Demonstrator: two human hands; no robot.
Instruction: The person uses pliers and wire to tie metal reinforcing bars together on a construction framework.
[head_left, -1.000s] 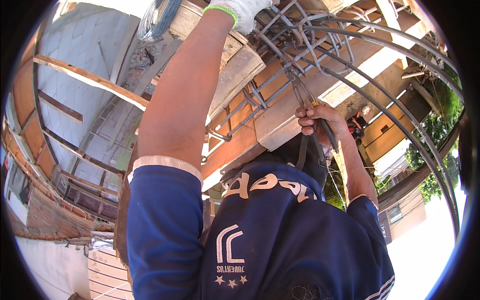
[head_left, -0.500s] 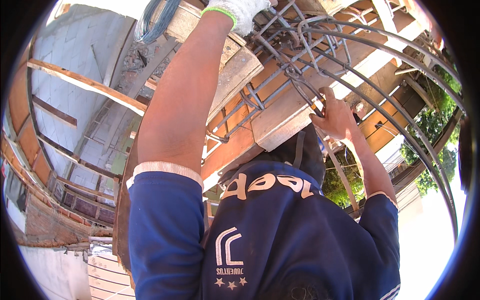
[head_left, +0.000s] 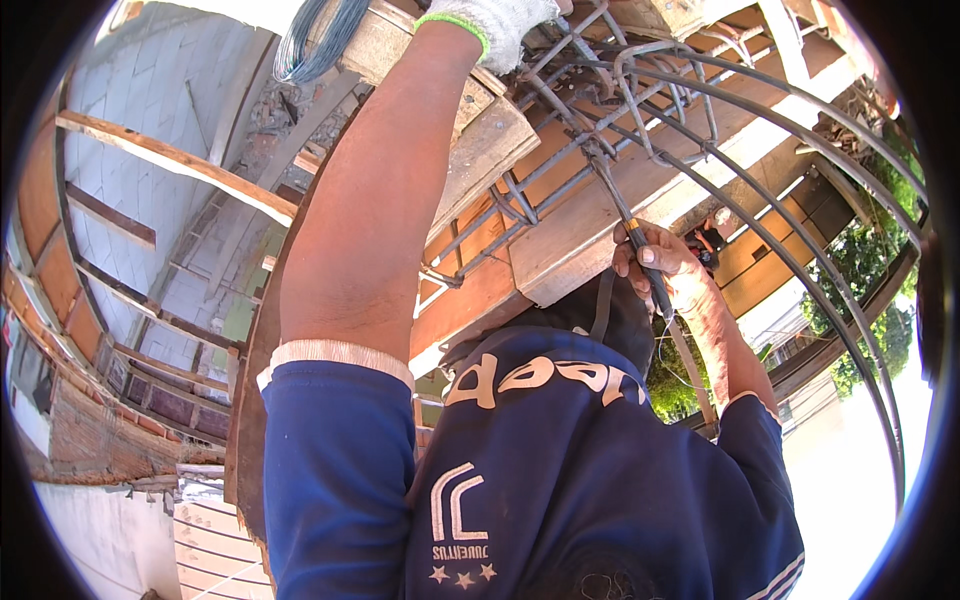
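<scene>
My right hand is closed around the dark handles of a pair of pincers, which have a yellow band. Their jaws reach a crossing of the steel rebar cage. At the upper edge, my left hand wears a white knitted glove with a green cuff. It lies at the cage's left side, over a wooden board; its fingers are mostly cut off by the picture's edge, so whether they grip anything is hidden. A coil of thin tie wire hangs left of the glove.
Wooden formwork boards run beneath the cage. Long bent rebars arc out to the right. Down on the left lie timber beams and a grey block wall. Green foliage shows at right.
The pincers' handles have come together and turned more upright. My right hand has shifted slightly down and left, its fingers now wrapped around them. My left hand stays near the cage.
</scene>
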